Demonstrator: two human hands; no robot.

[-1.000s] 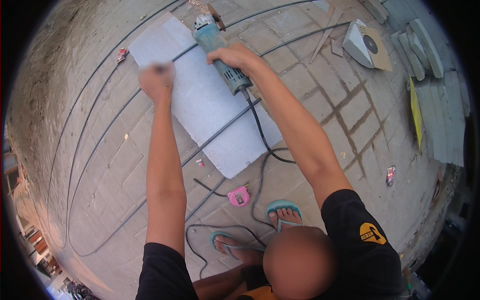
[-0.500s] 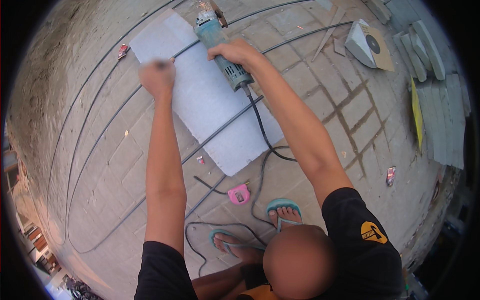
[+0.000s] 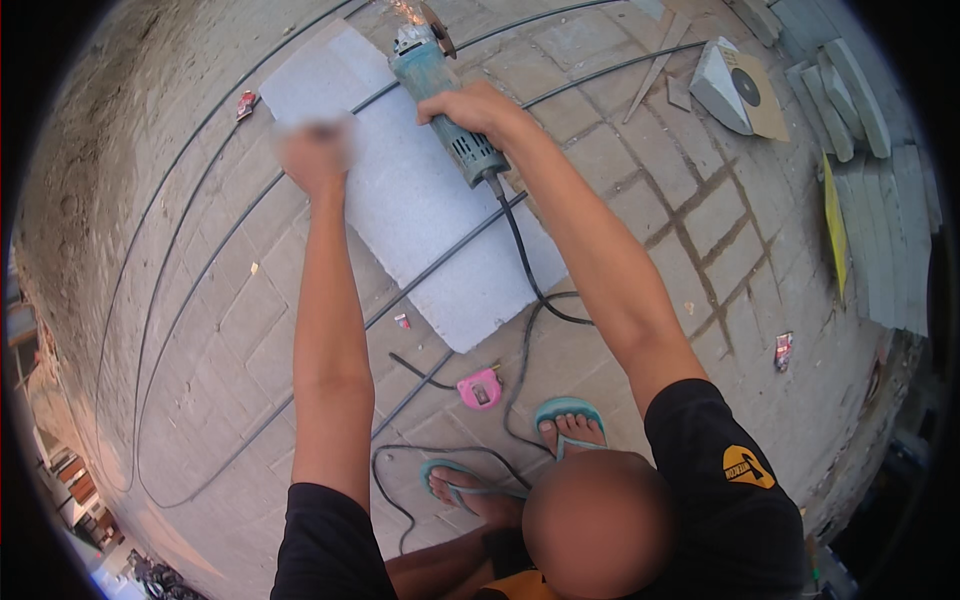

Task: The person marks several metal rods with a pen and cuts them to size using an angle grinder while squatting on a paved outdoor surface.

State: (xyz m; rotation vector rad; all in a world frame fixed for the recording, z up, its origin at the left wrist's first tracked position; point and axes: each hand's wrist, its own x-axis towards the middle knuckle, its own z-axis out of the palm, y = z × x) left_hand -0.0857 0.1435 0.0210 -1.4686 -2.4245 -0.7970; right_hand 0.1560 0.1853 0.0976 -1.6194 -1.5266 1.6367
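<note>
Slab (image 3: 420, 215) lies under both hands: left hand (image 3: 315, 155) pressing it, right hand (image 3: 475, 108) gripping grinder (image 3: 440, 100).

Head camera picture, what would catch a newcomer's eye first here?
The teal angle grinder near the top centre, gripped by the right hand and throwing a few sparks at its far end. Under it lies a pale stone slab on the paved floor, with the left hand over its left edge. Lower down, a pink tape measure sits by the feet in teal sandals.
</note>
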